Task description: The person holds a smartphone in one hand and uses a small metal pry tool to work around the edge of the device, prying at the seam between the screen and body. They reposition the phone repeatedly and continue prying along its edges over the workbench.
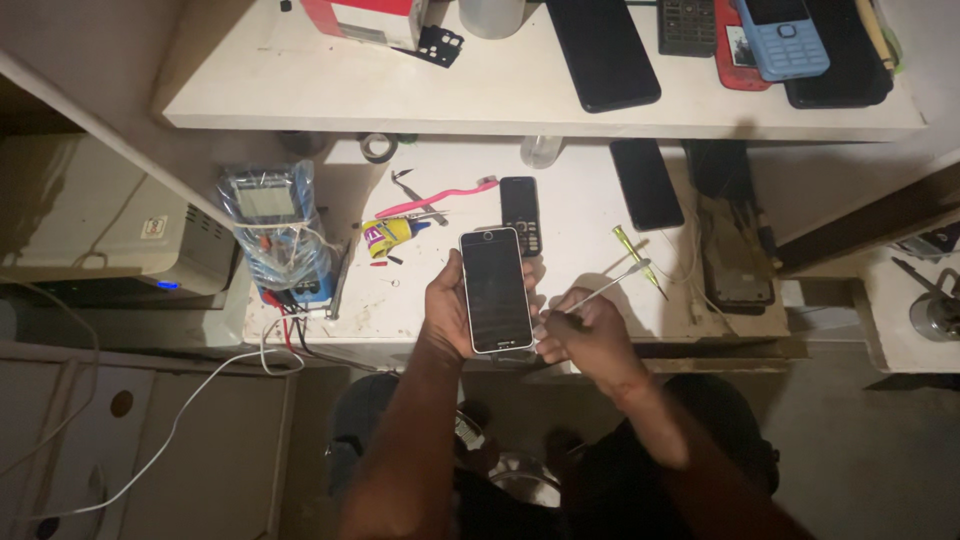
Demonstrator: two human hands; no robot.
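left hand (450, 312) fingers wrapped round white phone (496, 290) | right hand (585, 335) fingers pinching thin tool (605, 288) beside phone's lower edge | step: likely opening; next calls for steady tip placement

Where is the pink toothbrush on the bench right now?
In the head view, the pink toothbrush lies on the white bench, left of centre, just left of the small black keypad phone and above the yellow glue tube.

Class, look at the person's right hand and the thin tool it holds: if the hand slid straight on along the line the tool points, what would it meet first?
Probably the yellow-handled screwdriver on the white table: the right hand aims its thin tool up-right toward it, though depth is unclear.
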